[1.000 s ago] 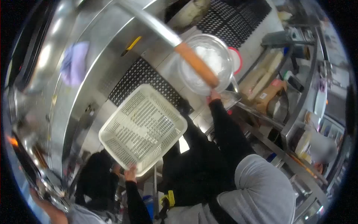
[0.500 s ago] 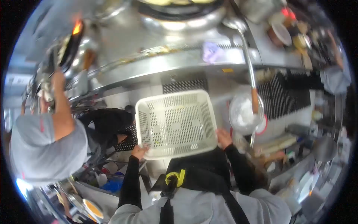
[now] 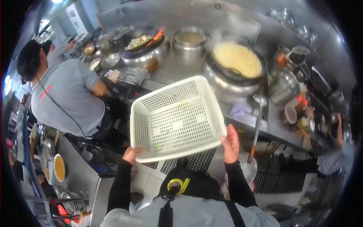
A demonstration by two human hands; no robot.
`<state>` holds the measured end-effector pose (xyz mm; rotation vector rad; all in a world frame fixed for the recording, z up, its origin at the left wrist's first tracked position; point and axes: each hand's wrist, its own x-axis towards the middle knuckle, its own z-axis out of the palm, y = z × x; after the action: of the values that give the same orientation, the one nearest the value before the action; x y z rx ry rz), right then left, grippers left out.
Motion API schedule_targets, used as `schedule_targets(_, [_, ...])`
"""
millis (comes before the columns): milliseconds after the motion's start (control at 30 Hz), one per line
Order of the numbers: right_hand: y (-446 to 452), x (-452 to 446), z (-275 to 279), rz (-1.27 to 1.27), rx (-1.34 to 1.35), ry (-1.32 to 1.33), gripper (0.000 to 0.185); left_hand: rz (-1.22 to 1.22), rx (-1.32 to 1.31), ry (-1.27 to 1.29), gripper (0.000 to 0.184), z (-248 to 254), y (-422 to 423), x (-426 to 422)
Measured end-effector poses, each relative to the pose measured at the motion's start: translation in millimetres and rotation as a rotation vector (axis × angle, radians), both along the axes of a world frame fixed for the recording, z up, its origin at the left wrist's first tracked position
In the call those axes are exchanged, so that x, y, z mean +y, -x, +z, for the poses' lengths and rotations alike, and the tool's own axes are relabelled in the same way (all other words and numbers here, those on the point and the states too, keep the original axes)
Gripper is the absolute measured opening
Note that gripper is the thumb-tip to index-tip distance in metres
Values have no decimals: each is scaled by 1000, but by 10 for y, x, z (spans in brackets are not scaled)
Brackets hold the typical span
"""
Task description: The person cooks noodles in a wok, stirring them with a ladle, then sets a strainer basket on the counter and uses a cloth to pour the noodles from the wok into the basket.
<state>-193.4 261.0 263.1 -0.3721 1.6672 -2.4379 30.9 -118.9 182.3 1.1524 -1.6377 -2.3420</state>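
A white perforated plastic basket [image 3: 177, 123] is held up in front of my body, tilted, its inside facing me. A few small yellowish scraps lie in it. My left hand [image 3: 132, 154] grips its lower left corner, fingers wrapped at the rim. At the lower right corner, my right hand [image 3: 230, 144] has its palm turned up against the basket's side, fingers raised and thumb by the rim; the grip is partly hidden. Beyond the basket stands a large wok [image 3: 237, 62] full of pale yellow, bubbling contents. A long ladle [image 3: 257, 126] with a wooden handle rests to the right.
A co-worker [image 3: 70, 94] in grey stands at the left, near a flaming wok [image 3: 140, 42]. A steel pot [image 3: 190, 38] sits between the woks. A purple cloth [image 3: 238, 112] lies on the counter edge. Another person's grey sleeve [image 3: 334, 159] shows at the right. Black mats [image 3: 270, 174] cover the floor.
My right hand has come from beside the bowl to the basket's right side. The view has turned and lifted toward the stove. The basket is now raised and tilted.
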Motion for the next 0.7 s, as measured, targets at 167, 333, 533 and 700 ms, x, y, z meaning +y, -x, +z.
schedule_targets(167, [282, -224, -28, -32, 78, -297, 47, 219, 214, -159, 31, 191, 1689, 273])
schedule_targets(333, [412, -438, -358, 112, -9, -444, 33, 321, 216, 24, 34, 154, 3140, 189])
schedule_targets(533, [618, -443, -484, 107, -108, -450, 30, 390, 199, -85, 33, -200, 4449, 116])
schedule_targets(700, [659, -288, -587, -57, -293, -457, 31, 315, 146, -258, 44, -508, 4849, 194])
